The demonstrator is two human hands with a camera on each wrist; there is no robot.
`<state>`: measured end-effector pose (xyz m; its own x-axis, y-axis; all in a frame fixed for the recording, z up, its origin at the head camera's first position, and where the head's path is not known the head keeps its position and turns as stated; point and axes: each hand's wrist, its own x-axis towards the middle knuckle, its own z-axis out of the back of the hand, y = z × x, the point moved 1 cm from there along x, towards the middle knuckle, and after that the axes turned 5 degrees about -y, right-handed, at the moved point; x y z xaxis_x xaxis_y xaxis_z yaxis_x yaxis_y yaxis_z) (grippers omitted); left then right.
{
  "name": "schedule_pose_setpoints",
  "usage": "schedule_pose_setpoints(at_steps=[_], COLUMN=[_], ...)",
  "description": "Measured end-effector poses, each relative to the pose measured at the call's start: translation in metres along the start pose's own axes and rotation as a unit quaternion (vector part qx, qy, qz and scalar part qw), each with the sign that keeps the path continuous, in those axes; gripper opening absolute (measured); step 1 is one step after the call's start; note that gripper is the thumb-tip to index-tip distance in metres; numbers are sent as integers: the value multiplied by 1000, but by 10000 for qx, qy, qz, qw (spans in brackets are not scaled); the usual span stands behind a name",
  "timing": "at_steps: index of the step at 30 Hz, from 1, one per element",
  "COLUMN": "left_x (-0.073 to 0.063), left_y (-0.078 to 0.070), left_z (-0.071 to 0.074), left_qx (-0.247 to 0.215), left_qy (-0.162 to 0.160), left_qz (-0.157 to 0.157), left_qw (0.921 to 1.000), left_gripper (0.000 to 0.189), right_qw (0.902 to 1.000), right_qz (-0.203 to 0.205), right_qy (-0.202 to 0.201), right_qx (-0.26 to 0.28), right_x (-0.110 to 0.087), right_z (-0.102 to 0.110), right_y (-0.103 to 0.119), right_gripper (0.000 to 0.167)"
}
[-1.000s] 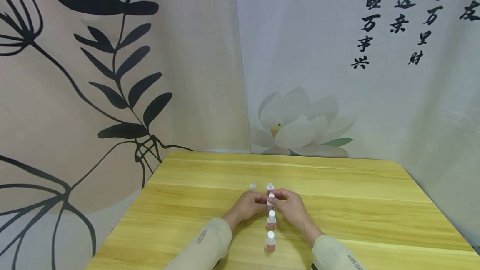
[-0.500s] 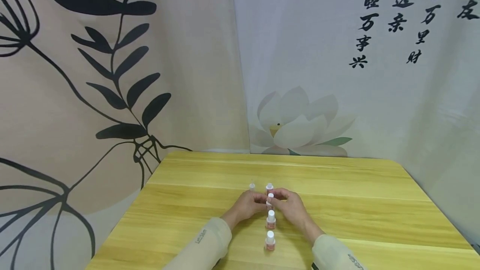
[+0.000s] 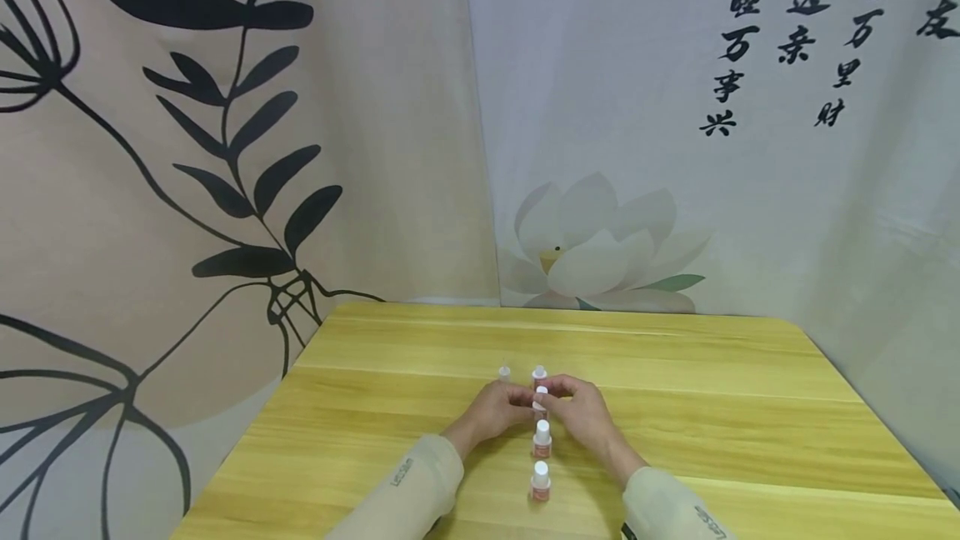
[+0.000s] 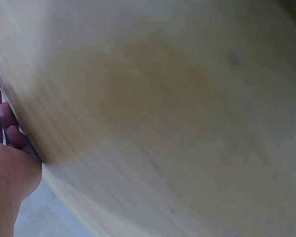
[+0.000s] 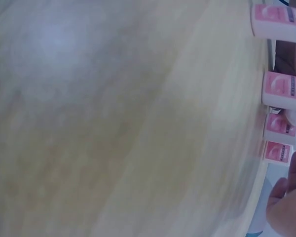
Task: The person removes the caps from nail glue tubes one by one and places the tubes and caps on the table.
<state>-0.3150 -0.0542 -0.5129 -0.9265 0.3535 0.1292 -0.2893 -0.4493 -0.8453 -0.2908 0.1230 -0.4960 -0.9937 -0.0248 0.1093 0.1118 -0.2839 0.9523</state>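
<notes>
Small white bottles with pink labels and white caps stand upright in a line on the wooden table. In the head view my left hand [image 3: 495, 408] and my right hand [image 3: 585, 417] meet at one bottle in the line [image 3: 541, 394], pinching it from both sides; its lower part is partly covered by fingers. Just beyond it stands the farthest bottle [image 3: 539, 374], close to the right fingertips. Two more bottles, a middle one [image 3: 542, 440] and the nearest one [image 3: 540, 482], stand toward me. The right wrist view shows labels side-on, with the right hand [image 5: 291, 200] at the edge.
A whitish, pale-capped item [image 3: 504, 373] stands left of the line, partly hidden behind the left hand. The yellow wooden table [image 3: 712, 415] reaches back to a printed curtain [image 3: 405, 148] with plant and lotus drawings.
</notes>
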Motion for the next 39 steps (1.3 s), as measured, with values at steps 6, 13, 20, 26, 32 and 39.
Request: schedule_pose_setpoints(at_steps=[6, 13, 20, 26, 32, 39], left_x=[0, 0, -1, -2, -2, -3], left_y=[0, 1, 0, -2, -6, -4], left_z=[0, 0, 1, 1, 1, 1], left_qx=[-33, -46, -65, -50, -61, -69], left_qy=[32, 35, -7, 28, 32, 59], left_qz=[20, 49, 21, 79, 64, 95], left_qw=[10000, 10000, 10000, 10000, 10000, 9999], left_gripper=[12, 12, 11, 12, 12, 13], right_qw=[9998, 9999, 9999, 9999, 9998, 9998], right_qz=[18, 68, -11, 82, 109, 86], right_qy=[87, 68, -94, -80, 63, 100], right_qx=[199, 96, -80, 6, 145, 138], right_x=[0, 0, -1, 0, 0, -1], right_z=[0, 0, -1, 0, 1, 1], right_y=[-2, -2, 0, 0, -1, -5], right_gripper=[22, 24, 19, 17, 21, 23])
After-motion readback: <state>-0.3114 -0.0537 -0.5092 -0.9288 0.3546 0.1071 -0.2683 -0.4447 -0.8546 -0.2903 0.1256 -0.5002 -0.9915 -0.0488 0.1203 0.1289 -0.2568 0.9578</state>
